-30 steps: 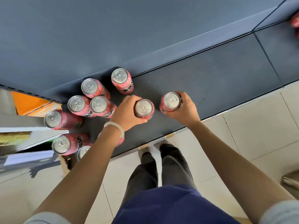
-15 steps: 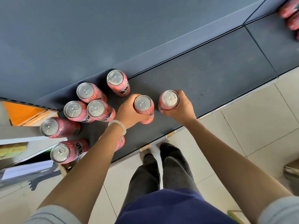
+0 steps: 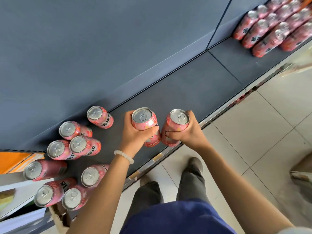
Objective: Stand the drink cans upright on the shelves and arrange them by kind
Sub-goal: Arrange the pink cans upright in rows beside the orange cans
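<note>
Left hand point(image 3: 135, 134) grasps one pink can point(image 3: 145, 123); right hand point(image 3: 187, 132) grasps second pink can point(image 3: 175, 125). Both cans upright, side by side, over front of dark shelf point(image 3: 194, 88). Loose cluster of eight pink cans point(image 3: 79, 146) stands at left, unsorted; tidy block of pink cans point(image 3: 273, 29) far right. Most work left. Versus earlier: both held cans raised, carried rightward; far block more in view.

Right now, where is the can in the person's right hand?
In the head view, the right-hand can is near the shelf's front edge, right of the left-hand can.
</note>
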